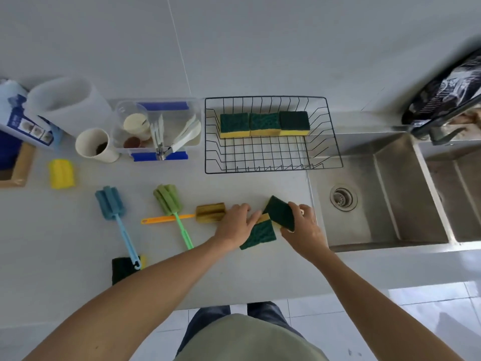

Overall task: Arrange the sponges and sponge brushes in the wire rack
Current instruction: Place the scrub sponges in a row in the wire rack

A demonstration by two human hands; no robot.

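The black wire rack [330, 142] stands at the back of the counter with three green-and-yellow sponges [264, 124] in a row along its far side. My right hand [303, 227] grips a green-and-yellow sponge [279, 211] lifted and tilted. My left hand [235, 225] is closed on another green-and-yellow sponge [260, 234] lying on the counter. To the left lie a brown-headed brush with an orange handle [209, 212], a green sponge brush [169, 199], a blue sponge brush [110, 201], a yellow ribbed sponge [62, 174] and a dark green sponge [122, 268].
A steel sink [377, 199] with a drain opens right of the counter. A clear box with blue clips [158, 128] holding utensils, a white cup [93, 144] and a white jug [67, 102] stand at the back left. The counter's front edge runs just below my forearms.
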